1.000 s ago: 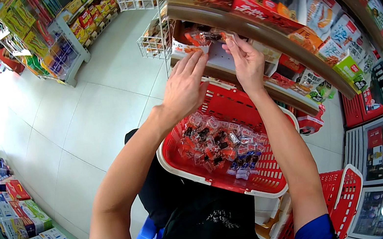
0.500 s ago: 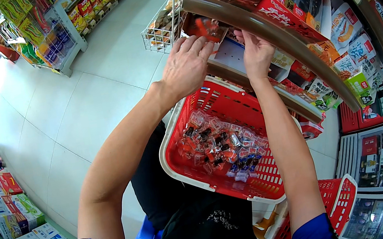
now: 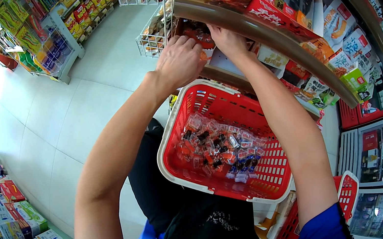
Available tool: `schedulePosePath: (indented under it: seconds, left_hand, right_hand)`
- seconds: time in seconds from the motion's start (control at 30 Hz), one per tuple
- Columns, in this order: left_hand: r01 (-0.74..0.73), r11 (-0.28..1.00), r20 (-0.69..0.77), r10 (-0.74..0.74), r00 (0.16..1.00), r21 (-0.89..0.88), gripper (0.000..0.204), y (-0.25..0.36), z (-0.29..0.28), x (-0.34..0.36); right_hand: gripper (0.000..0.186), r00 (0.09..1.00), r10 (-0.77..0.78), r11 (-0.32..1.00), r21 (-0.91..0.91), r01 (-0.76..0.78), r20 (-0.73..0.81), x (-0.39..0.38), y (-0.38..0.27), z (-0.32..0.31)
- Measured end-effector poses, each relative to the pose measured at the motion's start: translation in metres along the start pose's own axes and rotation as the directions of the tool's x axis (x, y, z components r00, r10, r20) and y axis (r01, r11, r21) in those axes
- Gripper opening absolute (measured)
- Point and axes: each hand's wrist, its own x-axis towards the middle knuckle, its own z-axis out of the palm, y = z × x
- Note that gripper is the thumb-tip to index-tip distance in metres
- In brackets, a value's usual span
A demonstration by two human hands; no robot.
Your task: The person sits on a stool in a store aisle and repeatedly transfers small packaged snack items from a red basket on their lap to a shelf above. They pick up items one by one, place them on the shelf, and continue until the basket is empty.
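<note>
On a shelf under a thick brown rail sits an open snack box [image 3: 181, 25] holding small packs in red and orange wrappers [image 3: 199, 31]. At its near left side, my left hand [image 3: 179, 58] is closed with bent fingers, its fingertips hidden. My right hand [image 3: 228, 41] is closed at the box's right edge, fingertips partly hidden. Below both hands, a red shopping basket [image 3: 244, 106] with a white rim rests by my lap. Many small clear-wrapped snacks [image 3: 225, 146], some with red, dark or purple contents, lie in it.
Boxes and bags of snacks [image 3: 279, 12] fill the shelves at right, bordered by the brown rail [image 3: 257, 28]. A white wire rack [image 3: 152, 39] stands beyond my left hand. A second red basket [image 3: 348, 192] is at lower right. Stacked cartons [image 3: 28, 218] line the left.
My right hand has moved left to the box's edge, nearer my left hand. My left hand has shifted slightly left and its fingers are more bent. The view has shifted a little.
</note>
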Motion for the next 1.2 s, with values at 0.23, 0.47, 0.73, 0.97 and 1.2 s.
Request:
schedulePosePath:
  seconds: [0.23, 0.47, 0.73, 0.97, 1.2]
  left_hand:
    - [0.003, 0.999, 0.182, -0.010, 0.983, 0.040, 0.066, -0.013, 0.005, 0.030]
    - [0.014, 0.998, 0.253, -0.028, 0.967, 0.059, 0.085, -0.012, 0.008, 0.038]
    - [0.010, 1.000, 0.253, -0.016, 0.967, 0.025, 0.076, -0.016, 0.007, 0.036]
    - [-0.054, 0.998, 0.125, 0.058, 0.990, -0.036, 0.069, -0.012, 0.004, 0.027]
    - [-0.139, 0.989, -0.150, 0.131, 0.980, -0.042, 0.050, 0.008, 0.000, -0.002]
  right_hand:
    - [0.012, 0.989, -0.035, 0.999, -0.026, 0.039, 0.142, 0.017, 0.007, 0.020]
    - [0.016, 0.975, 0.087, 0.996, -0.003, -0.089, 0.206, 0.020, 0.005, 0.016]
    - [0.022, 0.964, 0.095, 0.971, 0.190, -0.144, 0.247, 0.008, -0.010, -0.015]
    - [0.036, 0.987, 0.057, 0.984, 0.161, -0.081, 0.149, -0.017, -0.025, -0.057]
    - [0.037, 0.980, 0.099, 0.957, 0.253, -0.141, 0.172, -0.068, -0.053, -0.124]
